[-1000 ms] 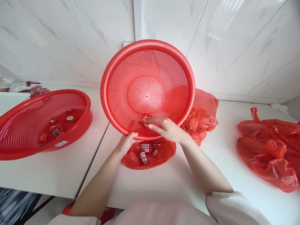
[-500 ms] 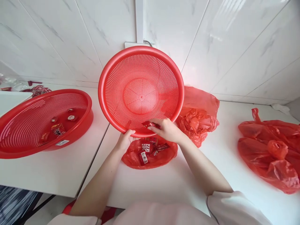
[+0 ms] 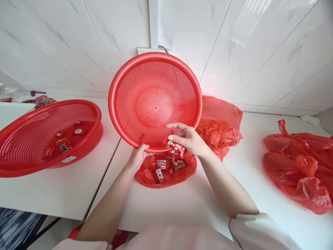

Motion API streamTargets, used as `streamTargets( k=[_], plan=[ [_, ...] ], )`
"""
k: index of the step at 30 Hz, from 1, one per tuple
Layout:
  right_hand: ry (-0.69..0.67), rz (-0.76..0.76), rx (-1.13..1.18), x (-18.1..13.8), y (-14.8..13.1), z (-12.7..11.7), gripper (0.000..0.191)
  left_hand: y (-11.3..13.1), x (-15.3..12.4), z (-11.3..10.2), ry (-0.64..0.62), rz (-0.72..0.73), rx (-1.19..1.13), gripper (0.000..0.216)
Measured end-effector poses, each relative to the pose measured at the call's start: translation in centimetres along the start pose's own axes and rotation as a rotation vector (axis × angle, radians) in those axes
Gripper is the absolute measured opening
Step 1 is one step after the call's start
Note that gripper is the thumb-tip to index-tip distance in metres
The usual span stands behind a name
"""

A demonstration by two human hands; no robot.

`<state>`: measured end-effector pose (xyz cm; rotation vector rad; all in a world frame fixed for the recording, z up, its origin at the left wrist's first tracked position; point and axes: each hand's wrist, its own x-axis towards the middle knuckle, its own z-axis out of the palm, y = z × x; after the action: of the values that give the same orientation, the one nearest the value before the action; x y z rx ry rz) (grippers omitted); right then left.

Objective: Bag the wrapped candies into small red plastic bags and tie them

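Note:
My left hand (image 3: 138,156) grips the near rim of a red plastic colander (image 3: 156,78), which is tilted so its inside faces me. No items show inside it. Between the thumb and fingers of my right hand (image 3: 191,140) is a red wrapped snack packet (image 3: 177,146) with small printed flowers, held over the colander's near rim. Below the rim sits an open red plastic bag (image 3: 151,182). Several small wrapped snacks lie in it, among them a red-and-white packet (image 3: 159,175) and a dark red one (image 3: 179,164).
At left, a second red colander (image 3: 85,149) leans with several small packets inside. A crumpled red bag (image 3: 218,128) lies behind my right hand, and a filled red bag (image 3: 296,166) is at far right. The white table (image 3: 213,208) meets a marbled wall (image 3: 249,62).
My right hand has lifted and turned the red packet out from the colander's near side. The dark packet in the bag now lies differently. My left hand keeps its grip.

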<state>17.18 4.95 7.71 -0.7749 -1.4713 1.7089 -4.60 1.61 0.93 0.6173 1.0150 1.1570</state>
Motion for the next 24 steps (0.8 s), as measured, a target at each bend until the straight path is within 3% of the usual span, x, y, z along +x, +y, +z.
streamTargets(
  k=[11, 17, 21, 24],
  plan=[
    [-0.003, -0.015, 0.006, 0.0, -0.08, 0.21, 0.05, -0.04, -0.17, 0.16, -0.003, 0.005, -0.006, 0.03],
    [0.016, -0.046, -0.178, -0.29, -0.17, 0.33, 0.052, 0.05, -0.1, 0.2, 0.008, 0.045, -0.031, 0.041],
    [-0.053, -0.059, -0.326, -0.54, -0.49, 0.13, 0.04, 0.25, -0.06, 0.33, 0.018, 0.067, -0.053, 0.038],
    [-0.145, -0.046, -0.201, -0.35, -0.58, -0.19, 0.031, 0.51, 0.09, 0.28, 0.068, 0.131, -0.046, 0.029]
  ],
)
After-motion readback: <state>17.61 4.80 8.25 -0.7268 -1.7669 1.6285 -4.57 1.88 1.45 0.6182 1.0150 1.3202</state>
